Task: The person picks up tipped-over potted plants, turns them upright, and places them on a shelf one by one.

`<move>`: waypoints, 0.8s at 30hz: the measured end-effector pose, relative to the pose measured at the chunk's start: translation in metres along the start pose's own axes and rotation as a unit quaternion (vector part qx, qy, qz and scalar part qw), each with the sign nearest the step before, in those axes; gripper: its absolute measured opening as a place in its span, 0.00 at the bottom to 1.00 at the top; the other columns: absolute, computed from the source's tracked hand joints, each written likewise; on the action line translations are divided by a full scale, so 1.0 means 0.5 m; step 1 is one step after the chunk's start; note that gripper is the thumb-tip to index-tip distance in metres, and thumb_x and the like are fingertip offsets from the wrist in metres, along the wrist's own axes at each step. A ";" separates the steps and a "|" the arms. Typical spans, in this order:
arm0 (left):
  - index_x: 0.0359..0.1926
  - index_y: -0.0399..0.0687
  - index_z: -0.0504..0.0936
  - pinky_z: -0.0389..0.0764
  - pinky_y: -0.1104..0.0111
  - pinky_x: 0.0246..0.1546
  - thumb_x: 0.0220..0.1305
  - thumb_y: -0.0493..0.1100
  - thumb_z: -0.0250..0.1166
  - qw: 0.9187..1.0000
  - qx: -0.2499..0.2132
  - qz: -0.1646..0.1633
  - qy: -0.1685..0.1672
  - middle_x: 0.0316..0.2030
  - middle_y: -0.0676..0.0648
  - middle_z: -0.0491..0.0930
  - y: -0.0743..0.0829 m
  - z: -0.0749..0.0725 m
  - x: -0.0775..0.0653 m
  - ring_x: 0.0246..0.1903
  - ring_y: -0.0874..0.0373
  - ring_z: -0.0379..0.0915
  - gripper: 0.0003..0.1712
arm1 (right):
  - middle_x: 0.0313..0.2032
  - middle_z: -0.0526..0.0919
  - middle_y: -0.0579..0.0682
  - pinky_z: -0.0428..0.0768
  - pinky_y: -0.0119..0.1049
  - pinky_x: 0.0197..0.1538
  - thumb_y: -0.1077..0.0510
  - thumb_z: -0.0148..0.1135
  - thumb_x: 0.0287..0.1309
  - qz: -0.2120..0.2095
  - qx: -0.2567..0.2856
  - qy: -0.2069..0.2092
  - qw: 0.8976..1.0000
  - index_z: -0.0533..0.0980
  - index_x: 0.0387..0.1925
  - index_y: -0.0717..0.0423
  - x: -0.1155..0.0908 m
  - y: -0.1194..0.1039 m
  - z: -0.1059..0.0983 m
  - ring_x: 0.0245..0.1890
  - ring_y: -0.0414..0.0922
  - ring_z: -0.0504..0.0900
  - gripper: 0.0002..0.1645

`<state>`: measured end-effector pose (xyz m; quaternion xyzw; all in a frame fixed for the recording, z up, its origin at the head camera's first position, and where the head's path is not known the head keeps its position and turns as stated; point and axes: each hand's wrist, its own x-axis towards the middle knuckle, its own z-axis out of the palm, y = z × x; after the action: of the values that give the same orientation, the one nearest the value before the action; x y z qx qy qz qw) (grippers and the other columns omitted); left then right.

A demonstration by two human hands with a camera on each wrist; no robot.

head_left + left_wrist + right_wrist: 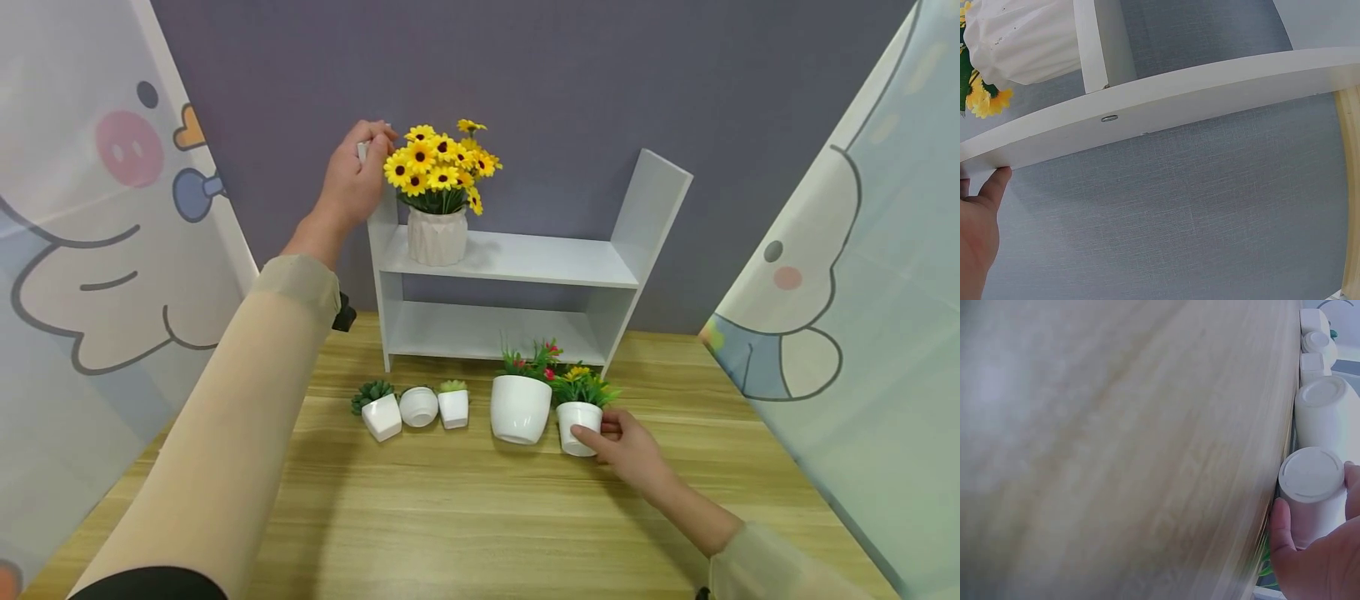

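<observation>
My left hand (358, 179) grips the upper end of the left side panel of a white two-tier shelf (517, 257). In the left wrist view its thumb presses the panel's outer face. Beside it, a ribbed white vase (437, 237) of yellow daisies (442, 162) stands on the upper tier. With thumb and fingers on either side, my right hand (633, 454) holds a small white flowerpot (579, 423) with yellow flowers and green leaves. That pot lies on its side, its round base (1312, 475) facing the right wrist camera. A larger white pot (521, 408) with red flowers lies alongside.
Left of the big pot, on the wooden table (450, 517), lie three small white pots: a square one (452, 408), a round one (418, 407) and a tilted one (382, 417) with a dark succulent. A grey wall rises behind the shelf; cartoon-printed panels flank the table.
</observation>
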<state>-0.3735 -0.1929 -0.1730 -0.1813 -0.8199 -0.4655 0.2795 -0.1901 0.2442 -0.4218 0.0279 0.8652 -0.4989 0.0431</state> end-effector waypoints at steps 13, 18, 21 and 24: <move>0.51 0.56 0.72 0.68 0.60 0.77 0.89 0.58 0.42 1.000 -0.001 0.004 0.000 0.75 0.51 0.72 -0.004 -0.001 0.002 0.76 0.56 0.66 0.17 | 0.65 0.78 0.74 0.90 0.37 0.49 0.48 0.75 0.71 0.004 -0.001 0.010 1.000 0.63 0.72 0.79 -0.023 0.003 -0.028 0.60 0.57 0.87 0.48; 0.52 0.54 0.73 0.68 0.59 0.77 0.89 0.57 0.42 1.000 -0.005 0.006 0.001 0.75 0.50 0.72 -0.005 0.001 0.002 0.75 0.54 0.67 0.17 | 0.65 0.78 0.75 0.90 0.36 0.49 0.49 0.75 0.71 0.001 -0.009 0.012 1.000 0.63 0.72 0.79 -0.029 0.005 -0.038 0.61 0.58 0.87 0.48; 0.52 0.55 0.73 0.68 0.58 0.77 0.89 0.57 0.42 1.000 -0.008 0.005 0.000 0.76 0.50 0.72 -0.007 0.001 0.002 0.75 0.54 0.67 0.17 | 0.65 0.78 0.75 0.90 0.35 0.49 0.49 0.75 0.70 0.001 -0.016 0.016 1.000 0.63 0.72 0.79 -0.031 0.005 -0.042 0.61 0.59 0.87 0.48; 0.52 0.55 0.73 0.67 0.58 0.77 0.89 0.57 0.42 1.000 -0.009 0.007 -0.001 0.76 0.50 0.72 -0.008 0.000 0.003 0.75 0.54 0.67 0.17 | 0.66 0.78 0.75 0.89 0.34 0.49 0.47 0.76 0.70 0.005 -0.027 0.019 0.999 0.63 0.72 0.79 -0.032 0.006 -0.046 0.63 0.60 0.86 0.50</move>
<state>-0.3771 -0.1947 -0.1745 -0.1899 -0.8145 -0.4710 0.2805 -0.1752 0.2656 -0.4114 0.0407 0.8789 -0.4743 0.0304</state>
